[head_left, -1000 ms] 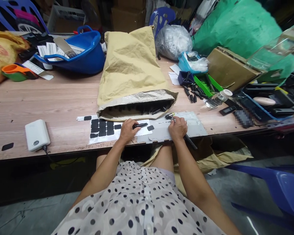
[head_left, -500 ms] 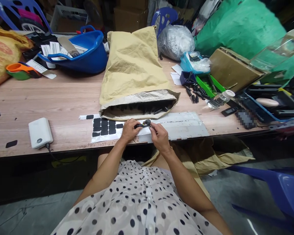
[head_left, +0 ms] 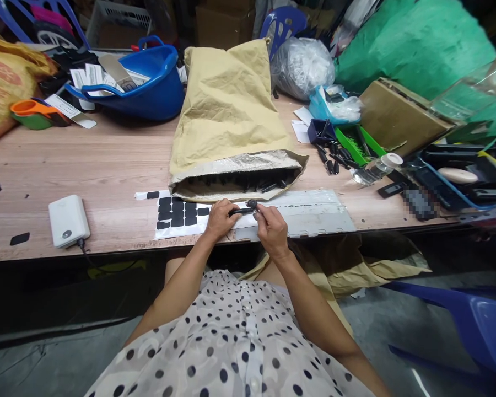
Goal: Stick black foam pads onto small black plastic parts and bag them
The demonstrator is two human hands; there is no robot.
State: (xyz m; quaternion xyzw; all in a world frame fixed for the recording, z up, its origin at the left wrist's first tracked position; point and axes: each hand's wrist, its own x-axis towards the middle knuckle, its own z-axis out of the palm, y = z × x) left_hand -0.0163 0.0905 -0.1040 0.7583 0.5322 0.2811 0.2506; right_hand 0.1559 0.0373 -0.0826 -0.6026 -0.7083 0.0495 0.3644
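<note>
A thin black rod-shaped piece with a rounded dark end (head_left: 242,210) is held low over the table's front edge. Its left end is in the closed fingers of my left hand (head_left: 220,219). My right hand (head_left: 273,229) pinches at its rounded right end; whether a separate small part is in those fingers is too small to tell. Left of my hands lies a white sheet (head_left: 173,230) with rows of black rounded-square stickers (head_left: 177,212). Under my right hand is a grey flat board (head_left: 314,212). Just beyond, a tan sack (head_left: 227,105) lies with its mouth towards me, dark pieces inside.
A white power bank (head_left: 68,220) with a cable stands at left. Behind it is a blue basin (head_left: 149,88) of papers and boxes. At right are a green tray (head_left: 357,144), loose black pieces, a clear bottle (head_left: 376,169) and a cardboard box (head_left: 400,116).
The black piece has turned slightly in my fingers, and a bright coloured spot on it no longer shows. My right hand has shifted a little to the right. The view has tilted slightly.
</note>
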